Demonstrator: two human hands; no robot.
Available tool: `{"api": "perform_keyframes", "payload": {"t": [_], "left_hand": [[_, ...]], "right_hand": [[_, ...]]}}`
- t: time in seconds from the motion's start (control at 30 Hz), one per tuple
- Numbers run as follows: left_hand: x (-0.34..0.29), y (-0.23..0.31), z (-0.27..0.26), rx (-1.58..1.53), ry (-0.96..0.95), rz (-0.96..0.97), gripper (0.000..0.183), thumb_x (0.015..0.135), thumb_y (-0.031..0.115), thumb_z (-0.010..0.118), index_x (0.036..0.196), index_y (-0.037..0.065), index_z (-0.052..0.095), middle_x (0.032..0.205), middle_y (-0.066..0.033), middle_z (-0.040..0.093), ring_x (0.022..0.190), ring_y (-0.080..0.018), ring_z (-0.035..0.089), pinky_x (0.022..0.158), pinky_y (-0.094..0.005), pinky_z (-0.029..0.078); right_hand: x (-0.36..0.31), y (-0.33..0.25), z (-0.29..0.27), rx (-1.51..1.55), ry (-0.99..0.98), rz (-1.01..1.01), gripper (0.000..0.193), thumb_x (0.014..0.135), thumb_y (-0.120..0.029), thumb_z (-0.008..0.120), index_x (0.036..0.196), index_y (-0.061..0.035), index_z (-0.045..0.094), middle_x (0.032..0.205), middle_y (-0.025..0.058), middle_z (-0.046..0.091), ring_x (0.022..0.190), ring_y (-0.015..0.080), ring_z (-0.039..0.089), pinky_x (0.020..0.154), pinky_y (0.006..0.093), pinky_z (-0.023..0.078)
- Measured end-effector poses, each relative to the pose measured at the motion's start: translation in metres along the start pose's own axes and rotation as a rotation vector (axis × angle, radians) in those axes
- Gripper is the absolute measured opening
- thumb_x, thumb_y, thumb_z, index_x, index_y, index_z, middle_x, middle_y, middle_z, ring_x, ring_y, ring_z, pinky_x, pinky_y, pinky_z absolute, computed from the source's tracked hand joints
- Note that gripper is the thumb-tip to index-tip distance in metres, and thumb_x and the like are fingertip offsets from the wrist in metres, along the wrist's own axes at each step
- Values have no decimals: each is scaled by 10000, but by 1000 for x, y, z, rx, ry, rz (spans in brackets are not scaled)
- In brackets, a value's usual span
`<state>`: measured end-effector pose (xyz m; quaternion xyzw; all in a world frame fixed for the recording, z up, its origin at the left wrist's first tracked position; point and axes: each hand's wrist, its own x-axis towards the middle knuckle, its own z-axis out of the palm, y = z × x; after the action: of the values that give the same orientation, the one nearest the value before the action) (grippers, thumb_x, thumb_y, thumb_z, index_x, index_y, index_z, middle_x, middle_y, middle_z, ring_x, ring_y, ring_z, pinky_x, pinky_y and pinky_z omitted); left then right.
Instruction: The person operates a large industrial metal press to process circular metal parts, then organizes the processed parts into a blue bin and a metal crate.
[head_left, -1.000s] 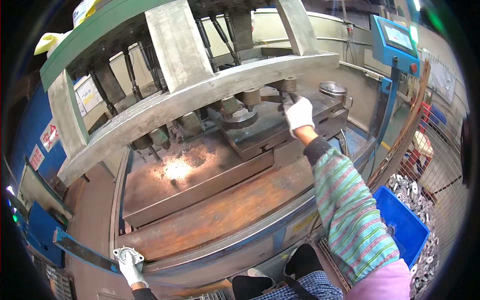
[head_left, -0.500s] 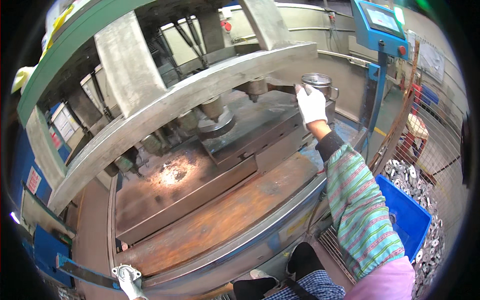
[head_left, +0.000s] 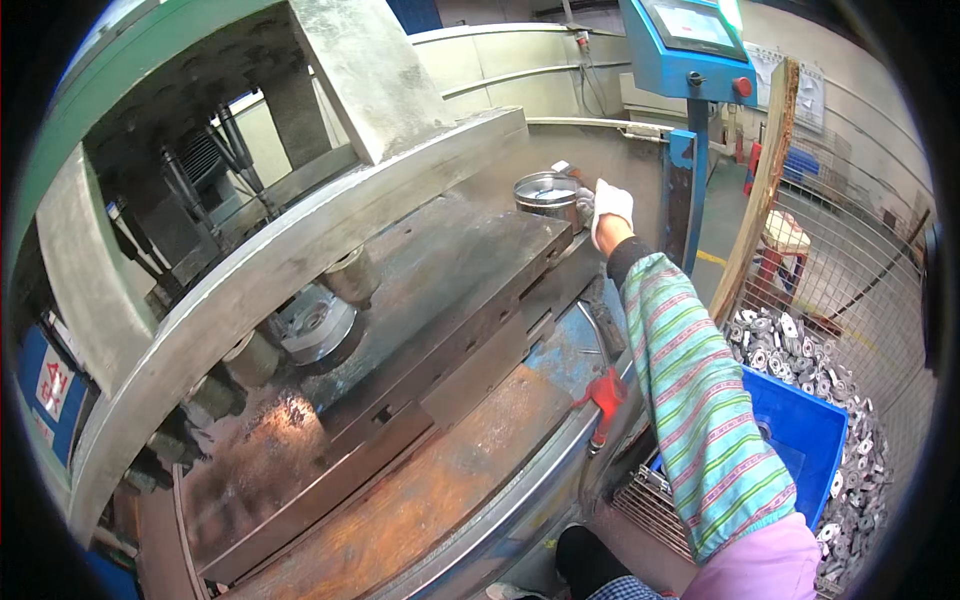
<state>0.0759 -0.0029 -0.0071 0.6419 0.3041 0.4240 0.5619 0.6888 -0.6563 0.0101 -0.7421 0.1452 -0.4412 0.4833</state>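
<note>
My right hand (head_left: 612,212), in a white glove, is closed beside a round metal pot (head_left: 548,197) at the far right end of the press bed. Its fingers are bunched at the pot's handle side, and what they hold, if anything, is hidden. A small pale item (head_left: 563,168) shows at the pot's back rim, too small to name. On the bed, under the press's raised frame, sits a round metal die (head_left: 318,328). My left hand is out of view.
The press's thick grey beam (head_left: 290,225) hangs over the steel bed (head_left: 440,270). A red-handled tool (head_left: 605,397) lies at the bed's front edge. At right are a blue bin (head_left: 790,425), many metal castings (head_left: 865,480), a wire fence (head_left: 850,260) and a blue control panel (head_left: 690,50).
My view has swung to the right. My right hand has shifted from above the pot's left side to its right side. My left hand, with a metal casting, has left the view.
</note>
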Motion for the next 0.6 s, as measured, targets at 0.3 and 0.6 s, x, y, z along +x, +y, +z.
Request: {"api": "perform_keyframes", "payload": {"t": [0.3, 0.6], "left_hand": [[-11, 11, -19, 42, 58, 18, 126, 818, 49, 496, 776, 121, 401, 641, -13, 415, 521, -94, 360, 451, -213, 313], [-12, 8, -49, -280, 116, -101, 157, 793, 14, 507, 750, 133, 414, 662, -5, 426, 602, -91, 406, 525, -209, 353]], "right_hand": [[-60, -69, -41, 868, -105, 575, 203, 913, -216, 435, 895, -32, 517, 791, 107, 620, 585, 184, 576, 529, 274, 477], [-216, -81, -151, 358, 90, 9, 538, 833, -238, 599, 1263, 31, 422, 1191, 227, 527, 1098, 292, 523, 945, 338, 389]]}}
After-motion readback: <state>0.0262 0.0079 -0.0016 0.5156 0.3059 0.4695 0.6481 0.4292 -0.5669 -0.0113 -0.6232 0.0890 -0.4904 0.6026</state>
